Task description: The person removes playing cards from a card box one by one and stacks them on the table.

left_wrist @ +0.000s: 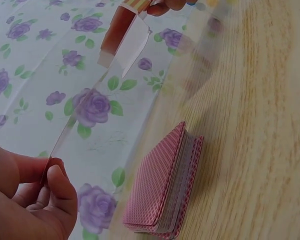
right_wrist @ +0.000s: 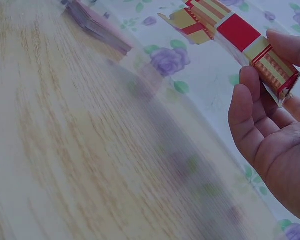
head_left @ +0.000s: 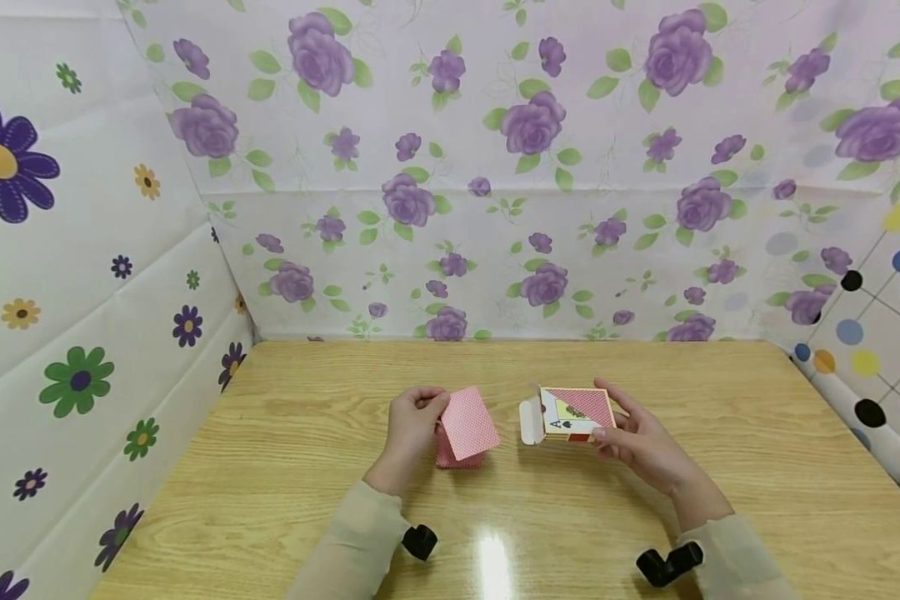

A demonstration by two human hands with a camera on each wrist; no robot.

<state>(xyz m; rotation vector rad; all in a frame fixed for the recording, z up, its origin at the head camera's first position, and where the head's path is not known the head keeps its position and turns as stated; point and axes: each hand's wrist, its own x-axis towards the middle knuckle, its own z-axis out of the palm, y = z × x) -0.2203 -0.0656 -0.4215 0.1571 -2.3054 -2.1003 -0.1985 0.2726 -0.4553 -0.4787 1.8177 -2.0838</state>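
Note:
Between thumb and fingers, my left hand point(head_left: 417, 421) pinches a single red-backed playing card point(head_left: 470, 422) by its edge. The left wrist view shows that card nearly edge-on, as a thin line. Beneath it on the table lies a stack of red-backed playing cards point(left_wrist: 162, 187), with its layers a little spread; the raised card hides part of it in the head view. My right hand point(head_left: 641, 442) grips a card box point(head_left: 577, 412) by its right end, above the table. An ace is printed on the box's upper face, and its white end flap point(head_left: 529, 422) hangs open toward the left hand.
The wooden table point(head_left: 307, 433) runs back to a wall cloth point(head_left: 480, 250) with purple roses. At the left stands a cloth with daisies point(head_left: 82, 383), at the right one with coloured dots point(head_left: 870, 358). Black wrist cameras point(head_left: 420, 542) sit on both sleeves.

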